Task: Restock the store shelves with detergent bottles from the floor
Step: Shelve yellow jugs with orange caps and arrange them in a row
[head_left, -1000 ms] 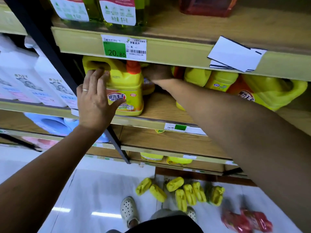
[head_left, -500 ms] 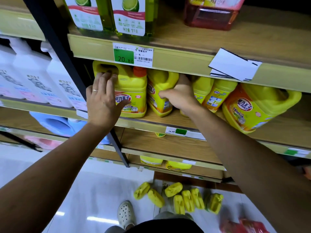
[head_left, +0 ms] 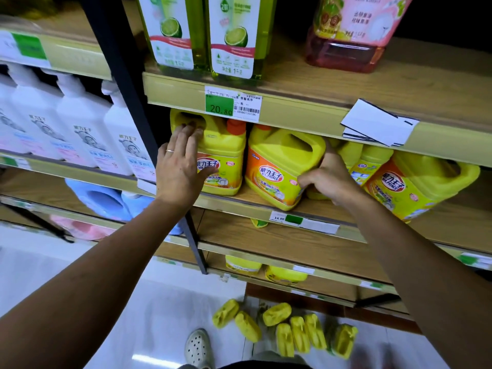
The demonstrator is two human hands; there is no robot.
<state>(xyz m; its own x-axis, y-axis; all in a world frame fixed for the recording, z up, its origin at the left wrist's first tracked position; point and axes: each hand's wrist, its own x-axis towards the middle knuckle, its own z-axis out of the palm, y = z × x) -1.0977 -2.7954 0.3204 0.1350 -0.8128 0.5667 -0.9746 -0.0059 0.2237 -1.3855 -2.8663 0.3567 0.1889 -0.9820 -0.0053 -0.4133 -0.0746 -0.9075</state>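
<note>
Now | right hand (head_left: 330, 179) grips tilted jug (head_left: 277, 161) | left hand (head_left: 181, 169) half-hides upright jug (head_left: 226, 155)

Left jug (head_left: 223, 155): label and handle opening partly covered by the left hand (head_left: 181, 166).
Middle jug (head_left: 279, 166): lower right corner hidden under the right hand (head_left: 328, 179).
Small bottles (head_left: 370, 161): mostly hidden behind the jugs.
Green bottles (head_left: 231, 35): tops cut off by the upper edge.
Floor bottles (head_left: 299, 334): blurred, labels unreadable.
Price tag (head_left: 233, 104): small print illegible.

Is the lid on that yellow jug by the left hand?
On: an orange cap tops the yellow plastic jug the left hand touches.
</note>
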